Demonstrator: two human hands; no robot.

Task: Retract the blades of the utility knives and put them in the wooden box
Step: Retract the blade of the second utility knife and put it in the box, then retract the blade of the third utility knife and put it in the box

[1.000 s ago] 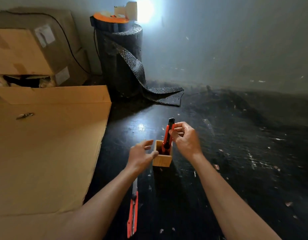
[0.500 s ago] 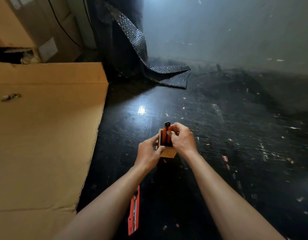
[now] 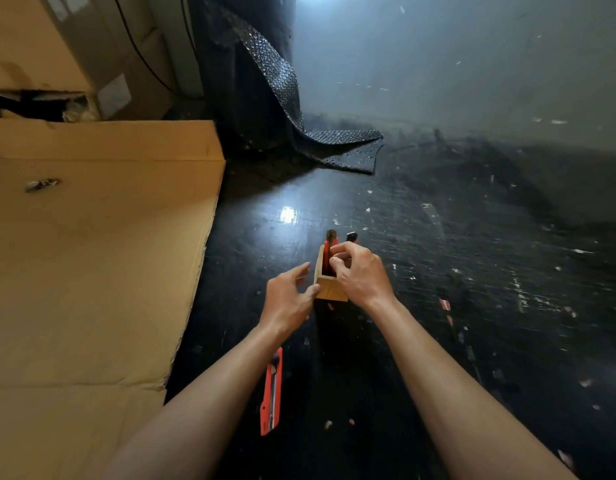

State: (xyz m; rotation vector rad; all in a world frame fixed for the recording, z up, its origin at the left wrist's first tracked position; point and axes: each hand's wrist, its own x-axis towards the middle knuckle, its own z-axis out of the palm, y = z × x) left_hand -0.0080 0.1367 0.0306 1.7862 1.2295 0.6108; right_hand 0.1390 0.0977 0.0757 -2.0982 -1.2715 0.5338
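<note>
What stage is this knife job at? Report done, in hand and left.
Done: two orange utility knives stand in the small wooden box, black ends up.
In hand: the right hand pinches at the knives there; the left hand steadies the box, thumb on its corner.
Left: one orange utility knife lies on the black floor, not yet boxed.

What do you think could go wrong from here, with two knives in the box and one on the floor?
1. The box is small and the two knives stand well above its rim; the right hand pressing on them might tip it, though the left hand steadies it.
2. The floor knife lies right beside the left forearm; whether its blade is out cannot be told, so a blind reach could cut.
</note>
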